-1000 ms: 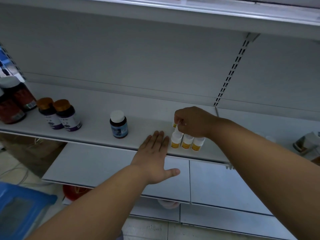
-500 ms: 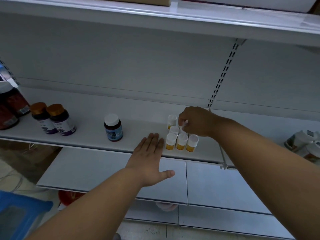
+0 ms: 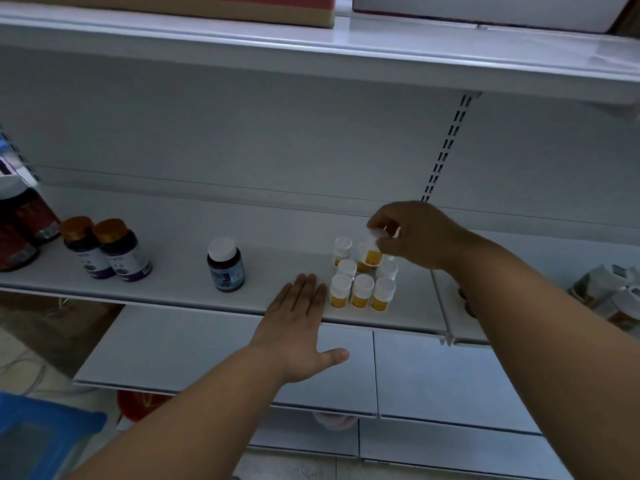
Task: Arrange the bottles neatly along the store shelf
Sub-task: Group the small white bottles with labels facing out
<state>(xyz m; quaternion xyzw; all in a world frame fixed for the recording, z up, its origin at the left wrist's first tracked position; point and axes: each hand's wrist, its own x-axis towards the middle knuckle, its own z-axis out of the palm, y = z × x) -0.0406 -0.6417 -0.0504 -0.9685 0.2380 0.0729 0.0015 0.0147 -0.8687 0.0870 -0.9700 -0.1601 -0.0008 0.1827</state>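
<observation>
Several small white-capped bottles with yellow labels (image 3: 361, 292) stand in a tight cluster on the white shelf (image 3: 180, 292). My right hand (image 3: 412, 233) pinches one more small yellow-labelled bottle (image 3: 372, 251) by its cap, tilted, just above the back of the cluster. My left hand (image 3: 298, 327) lies flat with straight fingers on the shelf's front edge, its fingertips beside the cluster's left side. A dark bottle with a blue label and white cap (image 3: 225, 265) stands alone to the left.
Two dark bottles with gold caps (image 3: 107, 249) and larger red-brown jars (image 3: 20, 230) stand at the shelf's left end. Packaged goods (image 3: 609, 299) sit at the right. Cartons rest on the upper shelf (image 3: 311, 39). A blue crate (image 3: 38, 434) is at lower left.
My right hand has lifted a small bottle by its cap above the back of the cluster and tilted it. My left hand stays flat at the shelf edge.
</observation>
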